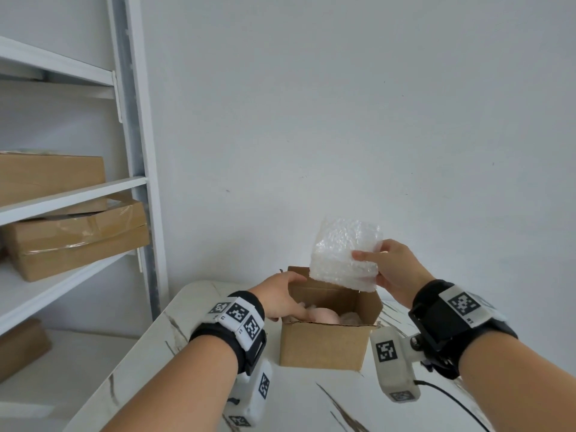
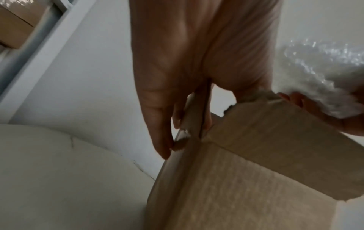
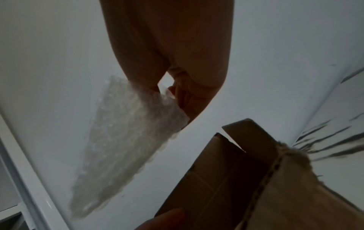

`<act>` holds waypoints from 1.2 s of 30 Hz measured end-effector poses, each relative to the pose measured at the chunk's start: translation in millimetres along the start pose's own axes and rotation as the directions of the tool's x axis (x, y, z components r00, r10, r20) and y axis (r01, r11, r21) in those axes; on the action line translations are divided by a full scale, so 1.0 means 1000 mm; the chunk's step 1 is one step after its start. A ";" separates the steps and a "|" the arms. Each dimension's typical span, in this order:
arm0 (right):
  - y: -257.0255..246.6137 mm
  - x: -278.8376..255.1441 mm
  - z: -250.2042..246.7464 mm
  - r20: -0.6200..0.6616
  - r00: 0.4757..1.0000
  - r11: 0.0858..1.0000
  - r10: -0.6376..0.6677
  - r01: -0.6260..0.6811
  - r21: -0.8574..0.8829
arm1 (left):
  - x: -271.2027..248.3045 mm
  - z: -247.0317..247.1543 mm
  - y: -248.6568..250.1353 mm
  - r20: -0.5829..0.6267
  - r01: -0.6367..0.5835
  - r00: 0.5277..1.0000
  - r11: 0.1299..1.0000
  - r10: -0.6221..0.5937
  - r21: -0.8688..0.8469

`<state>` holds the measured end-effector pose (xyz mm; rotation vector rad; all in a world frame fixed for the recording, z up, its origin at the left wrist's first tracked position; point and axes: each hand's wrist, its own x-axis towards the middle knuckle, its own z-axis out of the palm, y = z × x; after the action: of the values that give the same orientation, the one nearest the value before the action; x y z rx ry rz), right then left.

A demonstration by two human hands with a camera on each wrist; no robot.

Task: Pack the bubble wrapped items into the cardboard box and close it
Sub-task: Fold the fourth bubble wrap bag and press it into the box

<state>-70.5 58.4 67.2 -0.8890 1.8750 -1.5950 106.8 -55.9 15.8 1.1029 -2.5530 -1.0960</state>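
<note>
The right hand holds a bubble-wrapped item in the air, thumb on the near face and the other fingers behind it, just above the far right corner of the open cardboard box. In the right wrist view the wrapped piece hangs from the pinching fingers and looks flat and pale. The left hand grips the left flap of the box; in the left wrist view the fingers are on the outer side of the flap and the thumb is on the inner side. The box stands on a white marble-pattern table, its flaps up, and inside it something soft and pink lies beside some pale wrapped material; what it is I cannot tell. Both wrists carry black straps with white marker blocks. To the left stands a white metal shelf with several closed brown cartons, some sealed with tape. Behind the table is a plain white wall.
</note>
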 end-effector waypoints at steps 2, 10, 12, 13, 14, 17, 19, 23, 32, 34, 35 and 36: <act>0.006 -0.002 0.001 0.105 0.993 0.998 0.046 -0.040 -0.057 | 0.002 0.003 -0.007 -0.039 -0.032 0.999 0.999 0.030 -0.034; 0.026 -0.016 0.024 0.079 0.996 0.738 -0.052 0.092 -0.669 | 0.001 0.015 -0.024 -0.067 -0.150 0.988 0.975 0.141 -0.162; 0.034 -0.022 0.028 0.063 0.997 0.692 -0.034 0.069 -0.719 | -0.010 0.014 -0.019 -0.076 -0.157 0.986 0.978 0.147 -0.139; 0.039 -0.024 0.030 0.057 0.998 0.663 -0.024 0.058 -0.746 | -0.014 0.014 -0.017 -0.082 -0.136 0.989 0.983 0.126 -0.124; 0.042 -0.026 0.031 0.057 0.998 0.630 -0.021 0.058 -0.774 | -0.017 0.013 -0.017 -0.091 -0.121 0.990 0.986 0.111 -0.117; 0.045 -0.030 0.037 0.078 0.995 0.532 -0.059 0.097 -0.841 | -0.021 0.015 -0.018 -0.116 -0.134 0.986 0.985 0.121 -0.110; 0.044 -0.031 0.041 0.089 0.992 0.452 -0.085 0.118 -0.884 | -0.022 0.017 -0.020 -0.128 -0.148 0.983 0.983 0.134 -0.109; 0.037 -0.041 0.040 0.117 0.970 0.190 -0.213 0.159 -0.969 | -0.024 0.019 -0.020 -0.154 -0.167 0.977 0.979 0.149 -0.113; 0.024 -0.057 0.043 0.622 0.712 -0.129 -0.324 0.618 -0.775 | -0.023 0.019 -0.019 -0.159 -0.146 0.979 0.985 0.131 -0.092; 0.023 -0.051 0.045 0.614 0.753 -0.074 -0.237 0.616 -0.784 | -0.024 0.020 -0.019 -0.163 -0.147 0.978 0.985 0.132 -0.088; 0.024 -0.049 0.046 0.587 0.782 -0.033 -0.210 0.594 -0.804 | -0.024 0.020 -0.019 -0.165 -0.146 0.978 0.985 0.130 -0.092; 0.024 -0.048 0.045 0.550 0.808 0.026 -0.209 0.567 -0.823 | -0.025 0.020 -0.020 -0.168 -0.146 0.977 0.984 0.128 -0.099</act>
<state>-8.9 68.0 34.2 -2.2408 2.4640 0.0140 127.7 -36.7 -8.5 0.9327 -2.3731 -1.0548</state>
